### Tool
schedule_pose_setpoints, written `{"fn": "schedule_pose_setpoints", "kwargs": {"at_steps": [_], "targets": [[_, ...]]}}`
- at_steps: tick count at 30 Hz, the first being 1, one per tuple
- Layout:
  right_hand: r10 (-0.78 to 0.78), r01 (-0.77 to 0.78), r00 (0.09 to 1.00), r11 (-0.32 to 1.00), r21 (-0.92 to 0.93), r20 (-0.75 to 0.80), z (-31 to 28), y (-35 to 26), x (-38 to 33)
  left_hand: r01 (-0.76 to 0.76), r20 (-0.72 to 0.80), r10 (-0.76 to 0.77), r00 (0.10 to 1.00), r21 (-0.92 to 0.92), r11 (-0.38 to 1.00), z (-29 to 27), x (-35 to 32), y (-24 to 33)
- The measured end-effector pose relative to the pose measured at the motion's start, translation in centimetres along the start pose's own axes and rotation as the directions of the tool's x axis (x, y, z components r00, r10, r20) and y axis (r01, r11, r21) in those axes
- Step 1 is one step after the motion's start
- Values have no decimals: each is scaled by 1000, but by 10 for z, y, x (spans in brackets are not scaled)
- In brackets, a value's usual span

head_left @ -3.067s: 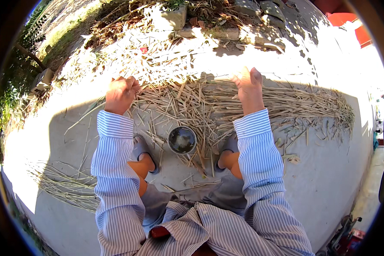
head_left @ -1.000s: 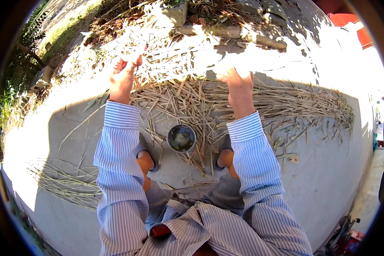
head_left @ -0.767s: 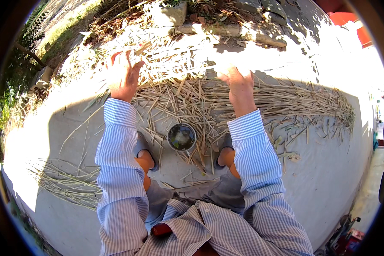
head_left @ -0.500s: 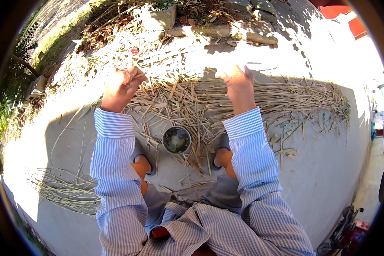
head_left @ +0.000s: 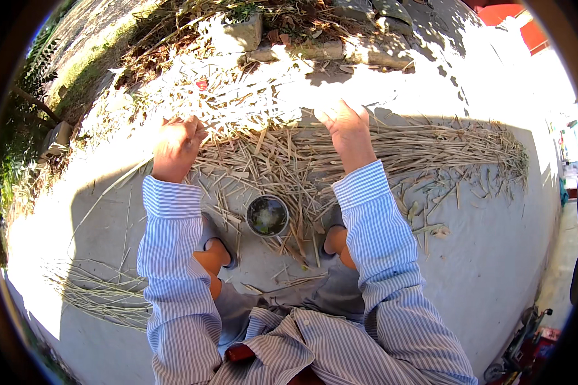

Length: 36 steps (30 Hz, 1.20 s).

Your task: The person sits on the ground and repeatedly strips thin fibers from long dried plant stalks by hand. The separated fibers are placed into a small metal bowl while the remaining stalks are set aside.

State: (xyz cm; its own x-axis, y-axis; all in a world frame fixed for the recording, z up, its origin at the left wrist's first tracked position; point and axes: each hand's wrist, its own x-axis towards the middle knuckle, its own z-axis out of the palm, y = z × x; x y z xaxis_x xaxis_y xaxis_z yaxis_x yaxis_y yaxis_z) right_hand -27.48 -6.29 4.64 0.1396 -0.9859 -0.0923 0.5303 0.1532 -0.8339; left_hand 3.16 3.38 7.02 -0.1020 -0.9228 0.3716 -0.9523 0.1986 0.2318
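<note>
A wide layer of dry straw-coloured stalks (head_left: 282, 157) lies spread on the pale concrete ground in front of me. My left hand (head_left: 175, 146) is closed around a few stalks at the left end of the layer. My right hand (head_left: 347, 128) rests palm down on the stalks further right, fingers curled into them. A small round metal bowl (head_left: 267, 215) holding something dark and greenish stands between my two feet, just below the stalks. Both forearms wear blue-and-white striped sleeves.
A second thin bundle of stalks (head_left: 96, 295) lies at the lower left. Stones (head_left: 315, 48) and dry leaf litter edge the far side. A red object (head_left: 526, 25) sits at the top right. Something with a wheel (head_left: 520, 356) stands at the lower right.
My left hand has dropped from a raised, open-fingered pose onto the stalks and closed on them. My right hand has stayed on the stalks, shifting only slightly.
</note>
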Motion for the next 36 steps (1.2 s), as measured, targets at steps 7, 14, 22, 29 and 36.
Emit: {"fn": "schedule_pose_setpoints", "kwargs": {"at_steps": [7,14,22,29,36], "targets": [[99,-87,989,990,-113,109,27,27,-12,22,-49,-44,998,-382,924,42,6,52],[80,-74,997,949,-307,6,30,18,-18,406,330,-250,911,-598,691,56,8,49],[89,-56,992,942,-332,85,33,30,-20,202,22,-260,965,-691,694,76,4,71],[65,12,984,904,-428,165,41,17,-25,316,199,-351,915,-895,315,86,3,52],[55,-3,991,921,-391,122,41,21,-27,249,203,-382,902,-966,75,75,5,39]]}}
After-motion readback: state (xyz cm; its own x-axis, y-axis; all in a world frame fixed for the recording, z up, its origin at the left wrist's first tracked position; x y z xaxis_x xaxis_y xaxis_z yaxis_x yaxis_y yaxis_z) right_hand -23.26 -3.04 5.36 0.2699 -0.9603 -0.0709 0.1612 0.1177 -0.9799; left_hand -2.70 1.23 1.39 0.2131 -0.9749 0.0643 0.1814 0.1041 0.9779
